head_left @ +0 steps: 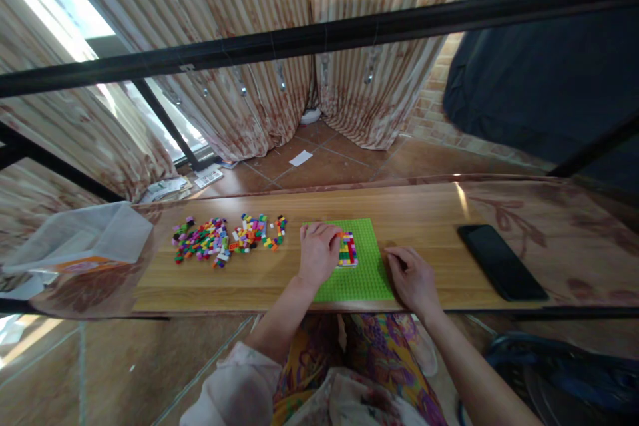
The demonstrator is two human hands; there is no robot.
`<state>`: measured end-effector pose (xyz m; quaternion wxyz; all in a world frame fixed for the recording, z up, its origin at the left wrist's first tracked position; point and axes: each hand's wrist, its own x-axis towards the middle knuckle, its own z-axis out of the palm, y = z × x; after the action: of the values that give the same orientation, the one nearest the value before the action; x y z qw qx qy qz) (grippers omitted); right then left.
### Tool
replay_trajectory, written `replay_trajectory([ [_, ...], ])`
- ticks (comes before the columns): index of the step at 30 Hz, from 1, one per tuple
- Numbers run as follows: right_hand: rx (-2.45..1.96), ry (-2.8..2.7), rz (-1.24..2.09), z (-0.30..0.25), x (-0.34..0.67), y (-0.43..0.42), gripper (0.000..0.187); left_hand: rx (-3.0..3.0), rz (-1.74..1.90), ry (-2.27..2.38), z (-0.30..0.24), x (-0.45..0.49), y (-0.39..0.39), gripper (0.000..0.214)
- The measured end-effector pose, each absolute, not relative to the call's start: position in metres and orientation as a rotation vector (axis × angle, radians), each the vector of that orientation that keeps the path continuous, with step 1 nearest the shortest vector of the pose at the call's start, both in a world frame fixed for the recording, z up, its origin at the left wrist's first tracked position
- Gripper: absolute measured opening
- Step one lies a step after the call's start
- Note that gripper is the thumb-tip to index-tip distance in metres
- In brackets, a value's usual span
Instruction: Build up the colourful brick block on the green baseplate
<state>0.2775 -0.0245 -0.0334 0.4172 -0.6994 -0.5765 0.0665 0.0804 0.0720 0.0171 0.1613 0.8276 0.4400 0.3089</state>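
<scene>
A green baseplate (367, 259) lies on the wooden table (279, 279) in front of me. A small block of multicoloured bricks (348, 249) is built on its left half. My left hand (318, 254) rests on the plate's left side, its fingers curled and pressing an orange brick against the block's upper left corner. My right hand (412, 276) lies on the table by the plate's right edge, fingers loosely bent and holding nothing. A heap of loose coloured bricks (224, 237) is spread to the left of the plate.
A black phone (502, 271) lies on the table at the right. A clear plastic tub (80, 239) sits at the table's left end. A black metal bar (319, 36) crosses overhead. Curtains and a tiled floor lie beyond the table.
</scene>
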Motion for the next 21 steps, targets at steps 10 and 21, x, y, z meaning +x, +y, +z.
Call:
replay_trajectory([
  [10, -1.779, -1.465, 0.128, -0.035, 0.279, -0.025, 0.03, 2.289, 0.898, 1.218, 0.016, 0.08, 0.074, 0.016],
  [21, -1.775, -1.469, 0.128, -0.035, 0.278, -0.025, 0.03, 1.742, 0.953, 1.264, 0.011, 0.09, 0.085, 0.017],
])
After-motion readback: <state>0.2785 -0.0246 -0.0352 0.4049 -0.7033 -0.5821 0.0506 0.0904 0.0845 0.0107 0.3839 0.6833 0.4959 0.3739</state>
